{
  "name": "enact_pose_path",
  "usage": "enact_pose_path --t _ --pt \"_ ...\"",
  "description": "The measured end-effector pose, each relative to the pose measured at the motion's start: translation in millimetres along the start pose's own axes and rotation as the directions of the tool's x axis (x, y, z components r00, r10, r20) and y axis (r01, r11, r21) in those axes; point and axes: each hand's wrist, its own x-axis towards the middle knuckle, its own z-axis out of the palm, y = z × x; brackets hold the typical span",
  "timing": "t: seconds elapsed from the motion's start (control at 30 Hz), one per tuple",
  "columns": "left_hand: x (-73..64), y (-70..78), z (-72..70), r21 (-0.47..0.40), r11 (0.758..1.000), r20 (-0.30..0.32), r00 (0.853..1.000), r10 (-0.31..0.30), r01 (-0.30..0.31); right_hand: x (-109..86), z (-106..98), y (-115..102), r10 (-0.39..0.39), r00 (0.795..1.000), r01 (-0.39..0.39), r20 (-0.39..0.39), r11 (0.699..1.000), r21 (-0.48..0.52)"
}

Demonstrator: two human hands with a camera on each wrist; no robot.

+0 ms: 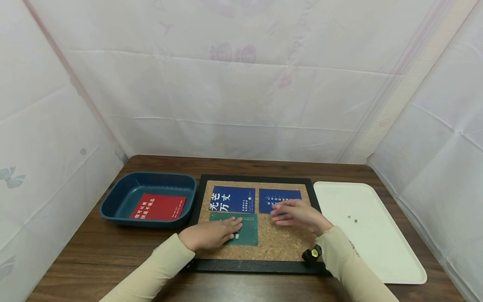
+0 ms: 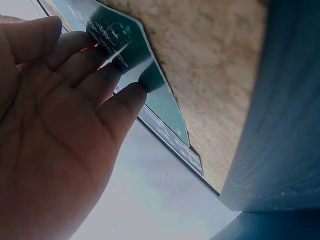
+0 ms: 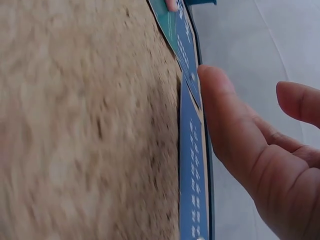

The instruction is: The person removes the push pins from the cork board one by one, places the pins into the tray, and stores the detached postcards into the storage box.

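Observation:
My left hand (image 1: 213, 234) lies on a green card (image 1: 247, 232) with its fingers extended, touching it against a cork board (image 1: 281, 243). In the left wrist view the fingertips meet the surface of the card. Beyond it, a blue card with large white characters (image 1: 241, 198) lies on the cork. My right hand (image 1: 296, 216) hovers over the cork beside a second blue card (image 1: 273, 196), covering its lower part. Its thumb and fingers are apart in the right wrist view, and nothing shows between them.
Left of the board stands a deep blue tray (image 1: 130, 183) holding a red card (image 1: 160, 206). A white tray (image 1: 377, 247) with several tiny dark bits (image 1: 354, 220) lies on the right. The board's black frame (image 1: 260, 266) borders the cork on the wooden table (image 1: 90, 260).

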Motion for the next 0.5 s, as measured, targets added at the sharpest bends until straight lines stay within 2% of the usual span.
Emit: enact_pose_path --t 0.23,0.5 --pt "-0.2 0.6 -0.2 -0.008 1.0 -0.006 1.0 -0.007 0.007 5.4 18 -3 0.018 1.0 -0.018 0.003 1.0 -0.019" --pt "-1.0 1.4 -0.9 -0.005 1.0 -0.002 1.0 -0.008 0.008 11.2 31 -3 0.035 0.998 -0.035 0.054 0.999 -0.001"
